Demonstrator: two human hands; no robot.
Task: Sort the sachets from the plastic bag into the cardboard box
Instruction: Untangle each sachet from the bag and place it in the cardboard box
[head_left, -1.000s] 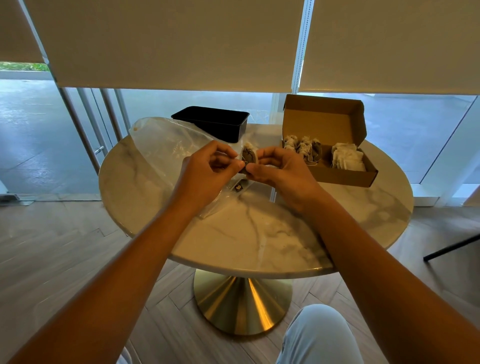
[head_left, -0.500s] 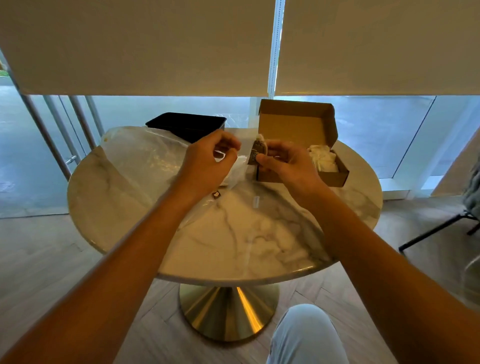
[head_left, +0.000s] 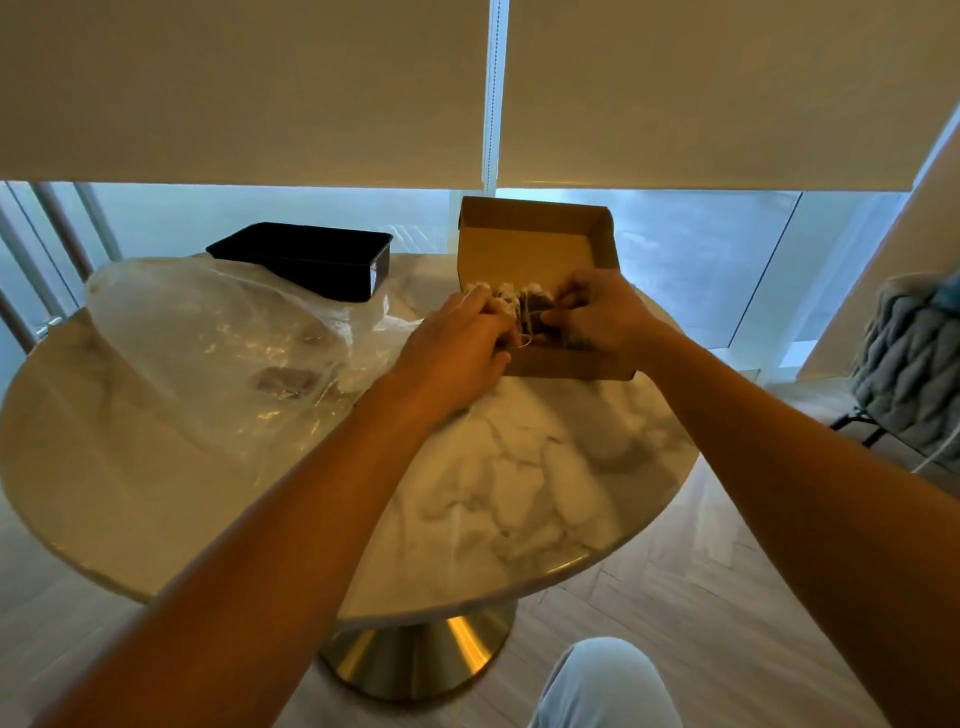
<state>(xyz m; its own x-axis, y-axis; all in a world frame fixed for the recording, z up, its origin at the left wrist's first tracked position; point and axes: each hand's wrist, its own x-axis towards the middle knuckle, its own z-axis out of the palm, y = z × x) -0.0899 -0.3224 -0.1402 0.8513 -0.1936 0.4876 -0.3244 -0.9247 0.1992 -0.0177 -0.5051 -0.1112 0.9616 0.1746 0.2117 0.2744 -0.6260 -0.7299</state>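
Observation:
An open cardboard box (head_left: 540, 241) stands at the far right of the round marble table (head_left: 519, 499), lid flap upright. Several brown sachets (head_left: 524, 304) stand in a row inside its left part. My left hand (head_left: 457, 348) reaches over the box's front left corner, fingers curled among the sachets. My right hand (head_left: 602, 312) is inside the box, fingers curled round a sachet with a loose string. A crumpled clear plastic bag (head_left: 218, 338) lies on the table's left half; a dark sachet (head_left: 283, 382) shows through it.
A black plastic tray (head_left: 311, 257) sits at the table's far edge, behind the bag. A chair with a grey knitted blanket (head_left: 909, 374) stands to the right. My knee (head_left: 608, 686) is below the table's front edge. Window blinds hang behind.
Both hands moved from above the table's middle to the box, carrying the sachet into its left part. The camera view shifted left and closer.

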